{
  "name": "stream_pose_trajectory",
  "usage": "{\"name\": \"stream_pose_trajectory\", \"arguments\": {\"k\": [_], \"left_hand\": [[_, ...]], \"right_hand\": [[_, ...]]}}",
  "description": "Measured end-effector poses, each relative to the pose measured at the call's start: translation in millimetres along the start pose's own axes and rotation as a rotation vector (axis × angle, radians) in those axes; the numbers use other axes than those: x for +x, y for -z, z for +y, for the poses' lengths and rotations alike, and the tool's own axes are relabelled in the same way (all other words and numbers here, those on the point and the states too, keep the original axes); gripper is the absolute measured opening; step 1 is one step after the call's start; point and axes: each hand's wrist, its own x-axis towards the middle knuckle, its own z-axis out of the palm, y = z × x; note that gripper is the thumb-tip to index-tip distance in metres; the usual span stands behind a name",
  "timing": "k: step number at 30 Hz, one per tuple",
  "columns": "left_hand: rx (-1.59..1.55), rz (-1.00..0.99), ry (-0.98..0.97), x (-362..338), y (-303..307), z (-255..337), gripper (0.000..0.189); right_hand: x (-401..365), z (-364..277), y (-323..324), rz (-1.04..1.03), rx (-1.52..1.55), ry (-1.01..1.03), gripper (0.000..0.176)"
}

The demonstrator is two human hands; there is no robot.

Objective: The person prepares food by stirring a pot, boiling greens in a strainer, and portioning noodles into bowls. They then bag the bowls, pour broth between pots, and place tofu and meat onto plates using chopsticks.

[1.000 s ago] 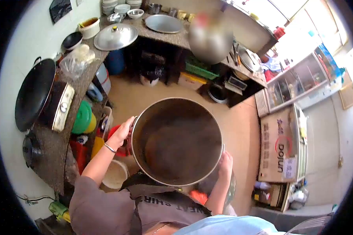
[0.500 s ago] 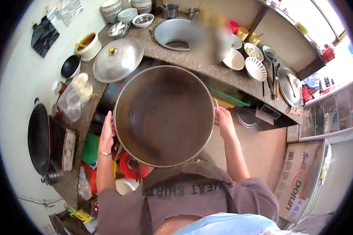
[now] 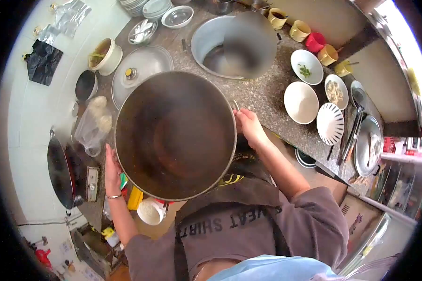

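Observation:
A large, deep stockpot (image 3: 176, 140) is held between my two hands in front of my body, its wide mouth facing me. Its inside is dark brown, with no contents that I can make out. My right hand (image 3: 251, 126) grips the small loop handle at the right rim. On the other side, my left hand (image 3: 112, 171) presses against the outer wall, fingers pointing up along it; the handle there is hidden. A metal lid (image 3: 143, 63) with a yellow knob lies on the counter just beyond the pot, partly covered by it.
The stone counter (image 3: 267, 100) holds a round metal vessel (image 3: 204, 37), partly blurred, and several white bowls (image 3: 301, 103). Ladles (image 3: 354, 126) and a metal tray (image 3: 368, 145) lie at the right. A wok (image 3: 61, 168) and a plastic bag (image 3: 91, 131) sit left. A white bucket (image 3: 151, 210) stands below.
My view has turned, showing more of the counter on the right. The pot has shifted left in view, with both hands still on it, and overlaps the lid more.

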Motion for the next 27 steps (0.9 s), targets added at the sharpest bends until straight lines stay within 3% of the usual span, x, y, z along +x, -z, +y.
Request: {"name": "stream_pose_trajectory", "arguments": {"k": [1,4,8,10,14,16,20,24,27], "left_hand": [[-0.028,0.084,0.011,0.6,-6.0,3.9,0.071],[-0.030,0.093,0.043,-8.7,-35.5,31.8,0.069],[0.018,0.075,0.056,-8.1,-62.1,52.4,0.062],[0.078,0.141,0.116,-10.4,-71.5,59.8,0.055],[0.238,0.169,0.223,-1.4,-70.8,63.5,0.052],[0.211,0.234,0.100,3.5,-79.2,67.0,0.051],[0.154,0.281,0.123,7.4,-104.5,87.3,0.051],[0.283,0.244,0.051,14.1,-146.7,130.6,0.053],[0.445,0.358,0.094,35.6,-163.9,152.5,0.059]], "right_hand": [[7.0,-10.6,2.2,-0.017,0.002,-0.020,0.025],[22.5,-50.3,7.0,-0.055,0.059,-0.141,0.027],[58.8,-42.8,21.5,-0.064,0.073,-0.067,0.027],[68.0,-50.3,28.9,-0.114,-0.081,-0.031,0.026],[85.4,-62.7,40.6,-0.154,-0.096,-0.162,0.027],[97.3,-51.8,41.9,-0.194,-0.089,-0.043,0.025],[106.2,-65.9,51.8,-0.207,-0.073,-0.107,0.025],[113.7,-67.1,58.6,-0.203,0.168,-0.270,0.022],[128.5,-76.0,73.0,-0.190,0.282,-0.361,0.020]]}}
